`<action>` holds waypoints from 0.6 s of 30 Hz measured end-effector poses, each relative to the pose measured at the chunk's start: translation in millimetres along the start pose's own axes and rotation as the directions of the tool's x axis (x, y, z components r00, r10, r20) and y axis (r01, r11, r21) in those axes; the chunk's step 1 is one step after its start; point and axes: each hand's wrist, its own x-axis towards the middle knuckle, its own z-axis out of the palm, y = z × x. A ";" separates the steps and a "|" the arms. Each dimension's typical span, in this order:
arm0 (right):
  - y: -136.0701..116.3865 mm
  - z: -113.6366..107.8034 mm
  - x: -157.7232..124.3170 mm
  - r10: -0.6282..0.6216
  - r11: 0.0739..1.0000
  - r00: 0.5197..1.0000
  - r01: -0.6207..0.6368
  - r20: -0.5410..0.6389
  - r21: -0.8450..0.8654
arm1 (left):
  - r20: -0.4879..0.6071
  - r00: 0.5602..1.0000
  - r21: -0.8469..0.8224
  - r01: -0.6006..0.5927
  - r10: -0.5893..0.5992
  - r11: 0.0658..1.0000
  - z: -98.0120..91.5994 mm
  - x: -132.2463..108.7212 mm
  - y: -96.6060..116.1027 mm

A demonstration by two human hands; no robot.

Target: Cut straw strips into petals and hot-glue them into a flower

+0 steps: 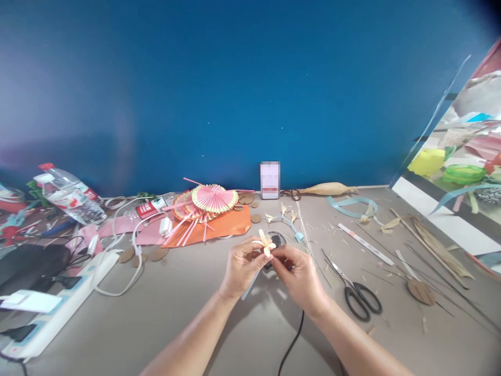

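A small cream flower (266, 244) with several narrow petals is held up at the middle of the table. My left hand (243, 265) pinches it from the left, thumb and fingers together at its base. From the right, my right hand (299, 271) meets it with closed fingertips at the flower's lower edge. A black object (276, 240) with a cable sits just behind the hands and is partly hidden by them. Below the left fingers a pale strip (250, 284) slants down. Beyond the hands lies a blue-wrapped stem with small cream flowers (287, 218).
Black-handled scissors (357, 295), a white marker-like stick (366, 244) and a brown disc (420, 291) lie at right. A phone (270, 180) stands against the blue wall. Pink paper fans (214, 198), bottles (72, 196) and a power strip (62, 303) occupy the left.
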 end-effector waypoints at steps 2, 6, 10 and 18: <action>0.9 0.5 0.2 0.010 1.000 1.000 -0.010 0.003 -0.015 | -0.009 1.000 -0.003 0.010 -0.010 1.000 0.2 0.2 0.9; 1.7 1.6 -0.2 0.022 0.998 1.000 -0.022 -0.003 -0.055 | -0.012 1.000 0.019 0.015 -0.015 1.000 0.2 -1.3 2.5; 1.3 1.3 -0.5 -0.001 0.998 0.999 -0.001 -0.033 -0.056 | -0.004 1.000 0.032 0.025 -0.024 0.999 -0.3 0.4 1.9; 12.5 -7.6 2.2 -0.008 0.999 0.979 0.001 -0.205 -0.035 | -0.145 0.973 -0.122 -0.199 0.181 0.972 -18.9 -19.6 17.7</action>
